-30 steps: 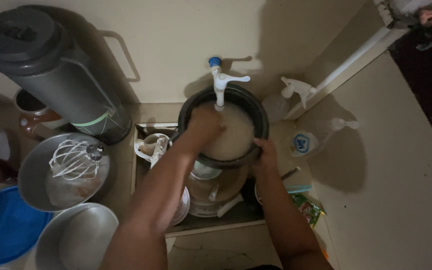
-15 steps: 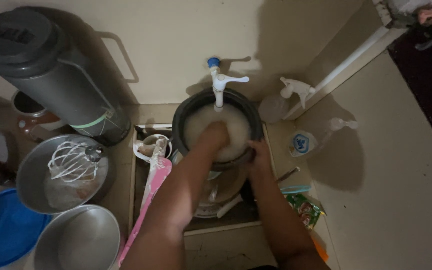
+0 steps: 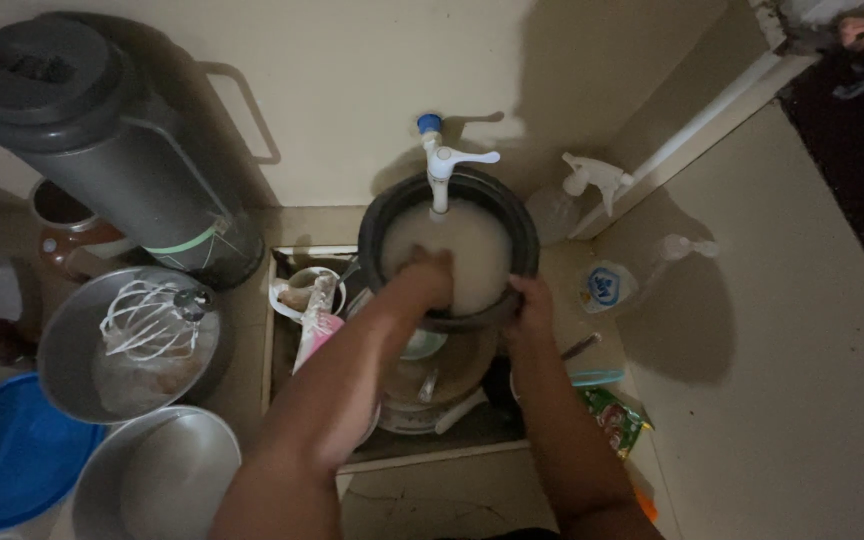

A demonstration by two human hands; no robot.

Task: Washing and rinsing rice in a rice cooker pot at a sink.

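Little has shifted since half a second ago: my left hand (image 3: 430, 275) stays plunged in the pot (image 3: 449, 250), only reaching slightly deeper into the cloudy water. I cannot tell how its fingers are spread beneath the surface. My right hand (image 3: 530, 305) keeps clamped on the pot's near rim, fingers curled over it. I see the pot under the tap (image 3: 441, 170), above the sink (image 3: 282, 330).
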